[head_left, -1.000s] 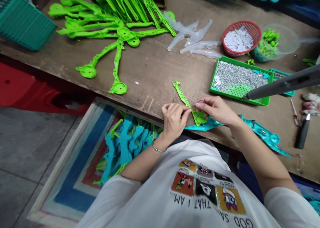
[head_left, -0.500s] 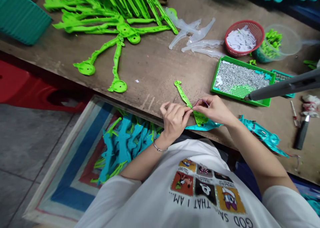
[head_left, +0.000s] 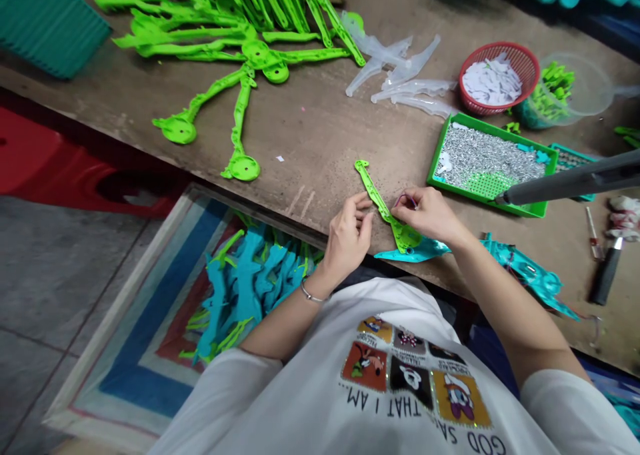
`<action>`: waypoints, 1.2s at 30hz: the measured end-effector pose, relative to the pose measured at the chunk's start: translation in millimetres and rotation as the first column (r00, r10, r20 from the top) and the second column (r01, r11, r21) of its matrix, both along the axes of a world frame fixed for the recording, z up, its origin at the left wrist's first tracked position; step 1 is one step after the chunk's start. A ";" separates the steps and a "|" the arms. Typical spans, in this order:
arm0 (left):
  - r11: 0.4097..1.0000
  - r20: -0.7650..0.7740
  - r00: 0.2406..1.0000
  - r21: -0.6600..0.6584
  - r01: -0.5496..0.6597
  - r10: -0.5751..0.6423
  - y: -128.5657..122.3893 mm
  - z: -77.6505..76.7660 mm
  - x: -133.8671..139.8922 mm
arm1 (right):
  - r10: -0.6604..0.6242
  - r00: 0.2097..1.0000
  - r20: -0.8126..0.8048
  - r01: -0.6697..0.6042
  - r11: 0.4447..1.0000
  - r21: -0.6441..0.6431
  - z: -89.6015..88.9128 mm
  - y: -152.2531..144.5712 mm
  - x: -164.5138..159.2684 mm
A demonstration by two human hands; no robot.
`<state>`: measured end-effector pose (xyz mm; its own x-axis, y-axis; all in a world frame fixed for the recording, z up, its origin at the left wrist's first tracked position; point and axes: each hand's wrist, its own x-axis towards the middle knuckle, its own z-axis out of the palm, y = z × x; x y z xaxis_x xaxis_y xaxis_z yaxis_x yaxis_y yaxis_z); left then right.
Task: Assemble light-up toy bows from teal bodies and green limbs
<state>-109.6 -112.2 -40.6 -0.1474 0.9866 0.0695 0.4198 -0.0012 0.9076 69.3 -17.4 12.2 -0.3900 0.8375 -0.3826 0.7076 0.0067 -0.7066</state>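
A bright green plastic shell half (head_left: 373,192), long and narrow with a wide rounded end, lies on the table before me. My left hand (head_left: 349,234) is just left of it, fingers loosely bent and thumb apart, with nothing visible in them. Over the shell's wide end, my right hand (head_left: 426,214) is closed in a pinch on a thin purple wire (head_left: 409,197) that loops up above the fingers. The fingertips hide where the wire meets the shell. Under the wide end rests a teal plastic shell (head_left: 413,252) at the table's edge.
A green tray (head_left: 495,168) of small metal screws stands right, with a grey rod-like tool (head_left: 570,178) above it. Behind are a red basket (head_left: 533,85) and translucent parts (head_left: 420,88). Green shells (head_left: 245,168) pile left; a screwdriver (head_left: 606,268) lies right. Teal parts (head_left: 245,275) fill a lower box.
My left hand has let go of the shell and wire and drawn back to the left, its fingers parting. The right hand keeps its pinch; the view has shifted slightly.
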 end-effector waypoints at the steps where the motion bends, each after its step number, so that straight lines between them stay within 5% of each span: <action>1: 1.000 0.026 1.000 -0.010 0.001 -0.001 -0.3 -1.1 0.5 | 0.001 1.000 0.002 -0.001 1.000 -0.001 0.0 -0.3 0.4; 11: 0.989 0.356 0.933 -0.151 0.008 0.047 1.9 -6.8 4.8 | -0.013 0.998 -0.054 0.010 0.999 -0.048 -7.7 -4.0 -1.0; 19: 0.955 0.595 0.783 -0.295 0.001 0.183 10.7 -5.0 13.2 | -0.013 0.992 -0.122 0.009 0.999 -0.031 -9.1 -6.4 4.7; 30: 0.953 0.788 0.601 -0.267 0.142 0.132 11.2 0.4 27.7 | -0.048 0.994 -0.099 0.051 0.998 0.027 -7.3 -14.3 5.0; 36: 0.951 0.788 0.590 -0.292 0.105 0.176 11.4 -7.6 32.8 | -0.011 0.996 -0.086 0.015 0.998 0.053 -5.9 -18.1 12.6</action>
<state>-76.8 -100.8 -48.2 -0.0390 0.9297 -0.3662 -0.4785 0.3044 0.8237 82.0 -35.5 6.3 -0.4084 0.8613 -0.3022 0.6444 0.0376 -0.7638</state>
